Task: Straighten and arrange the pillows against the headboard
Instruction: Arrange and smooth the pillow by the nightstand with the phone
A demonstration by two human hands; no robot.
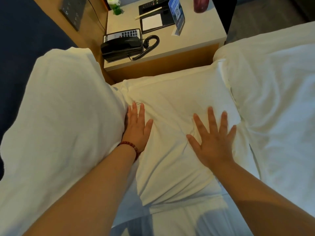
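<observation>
A white pillow [172, 103] lies flat in the middle of the bed, wrinkled under my palms. My left hand [137, 128] rests flat on its left part, fingers apart, its edge against a second white pillow [56, 116] that leans against the dark blue headboard [22, 34] on the left. My right hand [213, 138] presses flat on the middle pillow's right part with fingers spread. A red bead bracelet [132, 147] circles my left wrist. Neither hand grips anything.
A white duvet [272, 99] is bunched at the right. Beyond the pillows stands a bedside table [196, 40] with a black telephone [121, 46], a notepad holder, a blue card stand and a green bottle. A wall switch panel [72, 12] is upper left.
</observation>
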